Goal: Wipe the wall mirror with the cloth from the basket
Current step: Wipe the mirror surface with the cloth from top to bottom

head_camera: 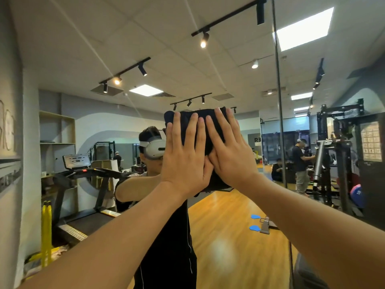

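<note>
A dark cloth (205, 122) is pressed flat against the wall mirror (229, 76) at head height. My left hand (185, 155) lies on the cloth with straight, spread fingers. Beside it, my right hand (229, 151) presses the cloth the same way, its thumb side overlapping the left hand. Both arms reach up and forward to the glass. The lower part of the cloth is hidden behind my hands. No basket is in view.
The mirror reflects a gym: me with a white headset (153, 150), a treadmill (87, 178) at left, a wooden floor, a rack (341, 155) and people at right. A vertical seam (278, 97) divides the mirror panels. A grey wall (10, 142) borders it at left.
</note>
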